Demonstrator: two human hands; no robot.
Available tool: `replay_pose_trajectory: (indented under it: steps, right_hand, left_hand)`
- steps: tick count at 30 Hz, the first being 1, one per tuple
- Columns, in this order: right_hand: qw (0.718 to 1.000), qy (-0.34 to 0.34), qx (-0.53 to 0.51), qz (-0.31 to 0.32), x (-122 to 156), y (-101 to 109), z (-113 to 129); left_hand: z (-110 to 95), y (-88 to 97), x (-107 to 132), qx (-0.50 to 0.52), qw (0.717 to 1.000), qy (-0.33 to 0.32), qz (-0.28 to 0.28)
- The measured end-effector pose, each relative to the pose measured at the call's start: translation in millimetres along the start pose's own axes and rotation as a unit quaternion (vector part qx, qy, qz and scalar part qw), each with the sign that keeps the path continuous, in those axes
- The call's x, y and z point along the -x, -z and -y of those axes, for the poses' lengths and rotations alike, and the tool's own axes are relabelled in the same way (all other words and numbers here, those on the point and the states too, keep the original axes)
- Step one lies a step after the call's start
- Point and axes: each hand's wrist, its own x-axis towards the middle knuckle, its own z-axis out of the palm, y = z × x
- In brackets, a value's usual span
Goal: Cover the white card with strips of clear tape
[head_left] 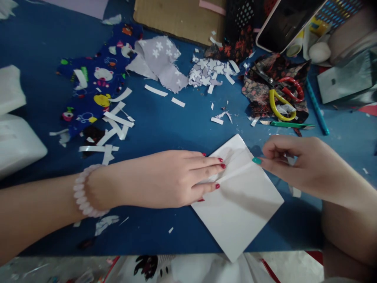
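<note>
A white square sheet or thin board point(244, 204) lies turned like a diamond on the blue table, one corner at the front edge. A thin whitish strip with creases point(235, 171) runs across its upper part. My left hand point(182, 177) lies flat on the board's left corner, fingers stretched over the strip's end, with a pale bead bracelet point(81, 192) on the wrist. Beside the upper right edge, my right hand point(297, 165) has its fingers curled in and its thumb tip at the edge. White scraps point(295, 191) show beneath it; what its fingers hold is hidden.
Scissors point(275, 90) with red and yellow handles lie on dark floral cloth, beside a green craft knife point(288, 125) and a teal pen point(318, 108). Cloth scraps point(101, 74), white paper strips point(118, 122), cardboard point(179, 17) and a phone point(288, 23) lie behind.
</note>
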Motion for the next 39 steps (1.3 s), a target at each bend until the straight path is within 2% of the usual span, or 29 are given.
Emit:
replay_pose_trajectory:
  steps: [5, 14, 39]
  right_hand:
    - [0.999, -0.029, 0.03, 0.033, -10.1, -7.3, -7.6]
    - [0.998, -0.019, 0.028, 0.047, -16.1, -14.3, -20.2]
    - [0.998, -0.019, 0.028, 0.057, -17.3, -14.2, -19.6]
  left_hand:
    - [-1.3, 0.6, -0.4, -0.004, 1.0, 0.0, -0.005]
    - [-1.8, 1.4, -1.8, 0.0, 1.0, 0.003, -0.012]
    - [-2.6, 0.4, -0.9, -0.001, 1.0, 0.009, -0.028]
